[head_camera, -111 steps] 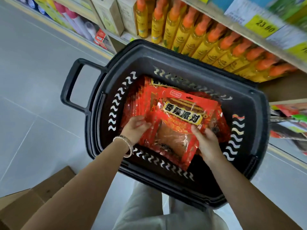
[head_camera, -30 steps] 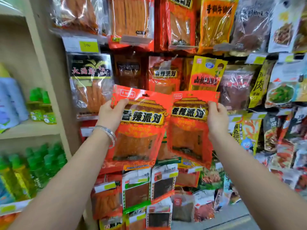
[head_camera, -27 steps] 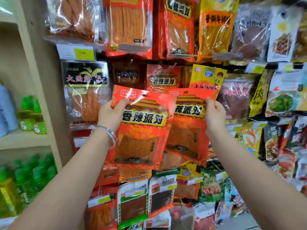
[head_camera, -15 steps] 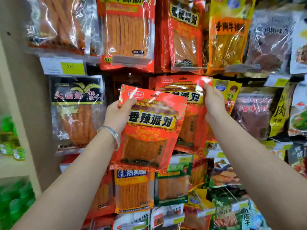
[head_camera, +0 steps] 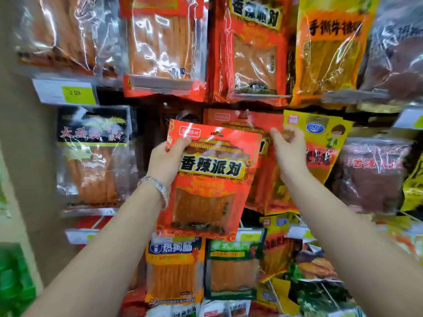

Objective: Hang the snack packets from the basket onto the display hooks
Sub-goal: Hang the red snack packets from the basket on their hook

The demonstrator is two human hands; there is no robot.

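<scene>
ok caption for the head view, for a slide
Right hand holds a red packet at a hook; left hand holds a second packet.

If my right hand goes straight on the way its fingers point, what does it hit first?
Likely the display hook at the top of the rear red snack packet that the right hand pinches; depth is unclear.

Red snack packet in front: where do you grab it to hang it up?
Best by the flat top strip at a corner, coming in from the side, as the left hand pinches the red snack packet. That leaves the hang hole in the middle of the top edge uncovered, so it can probably be hung.
</scene>
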